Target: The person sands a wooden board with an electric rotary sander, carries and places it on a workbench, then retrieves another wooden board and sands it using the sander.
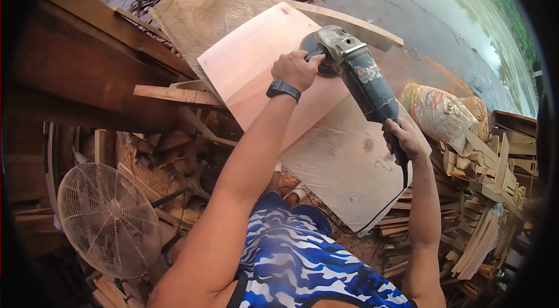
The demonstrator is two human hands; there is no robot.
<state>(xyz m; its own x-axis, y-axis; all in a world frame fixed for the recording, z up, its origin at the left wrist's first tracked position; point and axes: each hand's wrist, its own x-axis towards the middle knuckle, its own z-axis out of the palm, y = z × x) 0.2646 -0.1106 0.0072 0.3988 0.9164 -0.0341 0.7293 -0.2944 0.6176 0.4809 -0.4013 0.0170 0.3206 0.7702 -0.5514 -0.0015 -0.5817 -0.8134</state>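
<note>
An angle grinder with a dark body and a metal gear head lies over a pale wooden board. My left hand, with a black watch at the wrist, is wrapped round the side handle near the head. Toward the rear of the tool, my right hand grips the back handle. The round dark disc is partly hidden behind the gear head and appears to be against the board's upper right part. A black cord runs down from the rear handle.
Under the board is a larger plywood sheet. A round metal fan stands at lower left. Wood offcuts are piled at right beside a printed sack. A plank end juts in from the left.
</note>
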